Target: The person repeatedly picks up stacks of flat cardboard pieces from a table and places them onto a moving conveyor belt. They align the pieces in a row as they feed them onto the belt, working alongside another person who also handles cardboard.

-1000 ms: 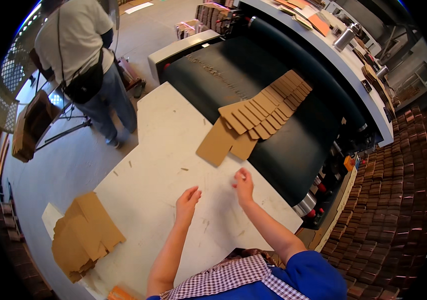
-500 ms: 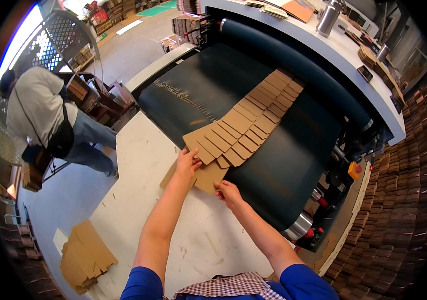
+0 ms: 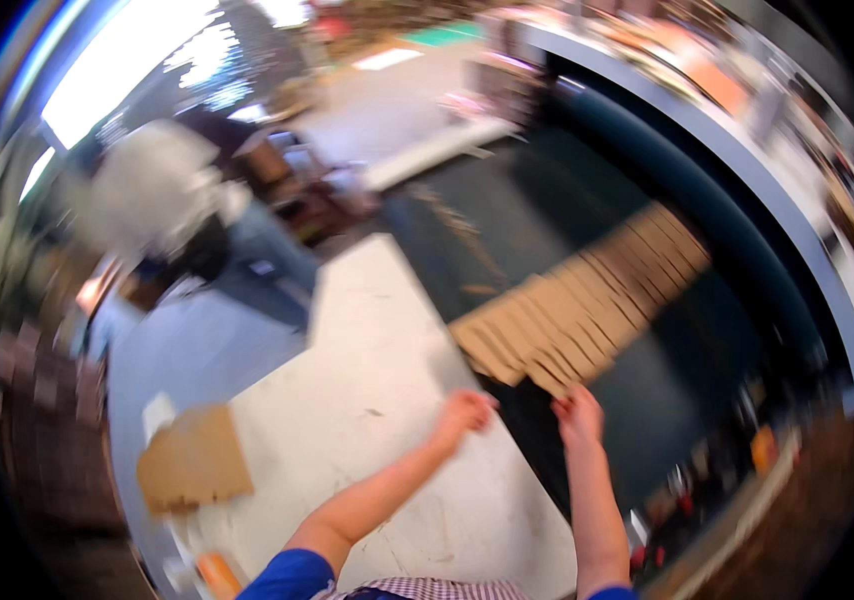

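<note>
The whole picture is motion-blurred. A shingled row of flat brown cardboard blanks (image 3: 572,320) lies on a dark conveyor belt (image 3: 507,230), and its lower end reaches the edge of a white table (image 3: 367,400). My left hand (image 3: 462,410) is on the table edge just below the lowest blanks, fingers curled. My right hand (image 3: 579,412) is over the belt, with its fingertips at the bottom blank. The blur hides whether either hand grips cardboard.
A stack of brown cardboard blanks (image 3: 194,460) sits at the table's lower left corner. Another person in a light top (image 3: 152,195) stands on the grey floor at the left. A grey machine housing (image 3: 747,170) curves along the belt's far side.
The view has swung and blurred. My hands have drawn back from the blanks toward me and sit lower in view. The single blank that lay on the table under them is no longer seen there.
</note>
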Tool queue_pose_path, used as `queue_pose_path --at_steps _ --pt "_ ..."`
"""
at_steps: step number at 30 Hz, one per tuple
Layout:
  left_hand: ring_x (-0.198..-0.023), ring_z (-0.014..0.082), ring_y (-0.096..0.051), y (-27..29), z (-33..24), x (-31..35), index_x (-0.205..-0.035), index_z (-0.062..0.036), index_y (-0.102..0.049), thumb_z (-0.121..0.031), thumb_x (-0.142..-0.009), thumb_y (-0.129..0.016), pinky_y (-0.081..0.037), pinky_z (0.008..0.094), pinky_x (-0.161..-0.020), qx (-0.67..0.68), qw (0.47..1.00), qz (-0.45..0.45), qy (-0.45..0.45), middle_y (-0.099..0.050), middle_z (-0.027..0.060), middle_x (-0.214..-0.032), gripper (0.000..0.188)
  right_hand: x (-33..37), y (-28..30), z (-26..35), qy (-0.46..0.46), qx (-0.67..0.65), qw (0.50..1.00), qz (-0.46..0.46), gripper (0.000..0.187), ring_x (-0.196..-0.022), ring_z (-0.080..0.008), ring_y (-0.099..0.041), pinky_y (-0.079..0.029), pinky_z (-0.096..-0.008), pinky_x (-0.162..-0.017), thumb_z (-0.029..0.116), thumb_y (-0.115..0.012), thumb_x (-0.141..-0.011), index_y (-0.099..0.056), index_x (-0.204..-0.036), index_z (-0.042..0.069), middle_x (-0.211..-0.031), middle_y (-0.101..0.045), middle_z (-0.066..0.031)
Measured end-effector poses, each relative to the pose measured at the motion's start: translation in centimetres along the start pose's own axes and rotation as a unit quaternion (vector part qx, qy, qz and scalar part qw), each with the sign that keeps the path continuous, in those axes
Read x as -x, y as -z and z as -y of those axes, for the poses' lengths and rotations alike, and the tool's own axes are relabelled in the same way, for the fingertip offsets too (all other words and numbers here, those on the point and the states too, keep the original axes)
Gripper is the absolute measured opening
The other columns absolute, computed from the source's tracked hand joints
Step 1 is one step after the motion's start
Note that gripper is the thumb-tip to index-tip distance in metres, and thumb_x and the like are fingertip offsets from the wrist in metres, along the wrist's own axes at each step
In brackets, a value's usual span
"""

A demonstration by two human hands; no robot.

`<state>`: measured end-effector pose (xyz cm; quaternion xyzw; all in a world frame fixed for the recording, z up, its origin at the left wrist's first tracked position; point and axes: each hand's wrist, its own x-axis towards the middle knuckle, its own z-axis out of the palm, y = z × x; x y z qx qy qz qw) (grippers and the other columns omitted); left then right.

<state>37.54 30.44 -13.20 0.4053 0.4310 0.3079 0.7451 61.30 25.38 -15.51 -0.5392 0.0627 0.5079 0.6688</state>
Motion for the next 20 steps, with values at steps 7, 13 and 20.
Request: queue_pose_path --at_steps 7,13,20 --pt "-0.066 0.0094 -0.058 -1.3 7.4 4.0 -0.097 -0.0097 -0.057 -0.034 -0.093 -0.064 -0.048 0.0256 -0.055 -0.052 0.994 -0.041 0.085 -0.061 0.0006 -0.074 0.025 2.1 0.4 1.7 -0.018 0.152 0.984 -0.091 0.018 -0.063 -0.0139 -0.058 -0.049 -0.0262 -0.050 0.027 -0.060 -0.097 -0.054 -0.101 0.010 -0.086 -0.062 -0.0083" --pt "-0.068 0.0094 -0.057 1.9 7.8 14.2 -0.097 -0.0089 -0.059 -0.030 -0.094 -0.062 -0.047 0.0239 -0.058 -0.030 0.988 -0.054 0.140 -0.061 -0.0004 -0.080 0.021 2.9 6.4 -0.6 0.006 0.201 0.977 0.070 0.055 -0.095 -0.0300 -0.064 -0.055 -0.0397 -0.074 0.036 -0.064 -0.092 -0.047 -0.132 0.002 -0.118 -0.063 -0.0200" --pt "-0.068 0.0099 -0.058 8.8 10.2 23.7 -0.099 -0.0064 -0.060 -0.028 -0.094 -0.061 -0.048 0.0249 -0.058 0.013 0.989 -0.114 0.096 -0.062 0.0009 -0.081 0.022 14.6 3.4 -7.4 -0.055 0.308 0.939 0.141 0.036 -0.076 -0.0227 -0.064 -0.051 -0.0327 -0.062 0.026 -0.061 -0.095 -0.053 -0.124 0.007 -0.104 -0.068 -0.0139"
